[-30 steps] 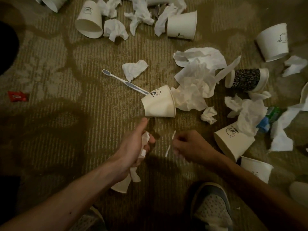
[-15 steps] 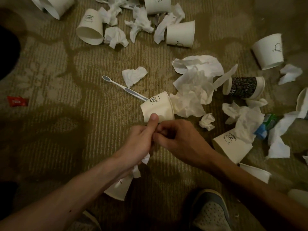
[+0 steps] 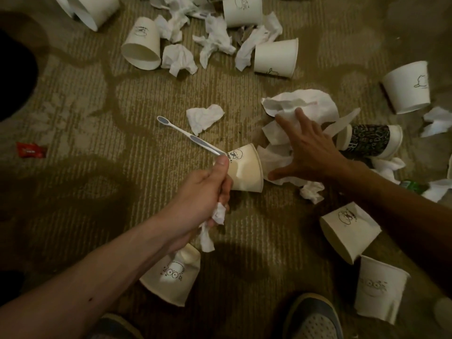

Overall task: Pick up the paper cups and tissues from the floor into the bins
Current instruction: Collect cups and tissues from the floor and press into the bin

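White paper cups and crumpled tissues litter the carpet. My left hand is shut on crumpled tissues that hang from its fist. Its thumb sits against a tipped paper cup. Another paper cup shows just under my left wrist; whether I hold it is unclear. My right hand is open with fingers spread, pressed on a large pile of tissues right of the tipped cup. No bin is in view.
A toothbrush lies left of the tipped cup. A red wrapper lies far left. A dark patterned cup and a green bottle lie right. More cups and my shoe are at the bottom right.
My right hand left my left hand, moved up and right, and opened over the tissue pile. My left hand stayed shut on its tissues.
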### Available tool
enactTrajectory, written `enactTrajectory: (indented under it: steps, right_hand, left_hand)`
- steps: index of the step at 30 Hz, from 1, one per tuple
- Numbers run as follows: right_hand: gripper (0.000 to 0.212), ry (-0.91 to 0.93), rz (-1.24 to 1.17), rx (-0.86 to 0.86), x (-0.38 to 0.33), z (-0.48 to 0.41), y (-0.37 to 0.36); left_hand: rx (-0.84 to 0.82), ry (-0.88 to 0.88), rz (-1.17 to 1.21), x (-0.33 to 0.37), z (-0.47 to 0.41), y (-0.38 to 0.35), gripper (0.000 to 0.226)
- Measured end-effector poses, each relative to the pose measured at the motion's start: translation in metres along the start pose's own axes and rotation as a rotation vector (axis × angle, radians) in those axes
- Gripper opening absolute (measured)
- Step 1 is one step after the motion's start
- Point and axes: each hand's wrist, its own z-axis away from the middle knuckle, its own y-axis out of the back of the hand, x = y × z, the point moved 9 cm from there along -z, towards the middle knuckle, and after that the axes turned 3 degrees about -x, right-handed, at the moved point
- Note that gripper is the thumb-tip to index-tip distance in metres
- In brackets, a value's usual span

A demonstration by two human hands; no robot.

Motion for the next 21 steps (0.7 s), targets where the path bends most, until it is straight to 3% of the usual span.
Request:
enactTrajectory:
  steps: [6,12,15,21]
  right_hand:
    - [0.112,0.096,0.036,0.091,-0.002,-0.009,0.001]
    - [0.052,0.154,-0.094,0.184,-0.008,-0.005,0.008]
    - [0.027,0.143,-0.344,0.197,-0.005,0.003,0.012]
    - [0.010,0.122,-0.848,0.098,-0.009,0.025,0.030]
  left_hand:
    - [-0.011,0.000,0.019,0.000,-0.008,0.003,0.060]
    - [0.010,0.020,0.064,0.002,-0.013,-0.001,0.061]
    - [0.026,0.031,0.069,0.005,-0.014,0.000,0.060]
    - [0.046,-0.034,0.049,0.019,-0.012,0.004,0.059]
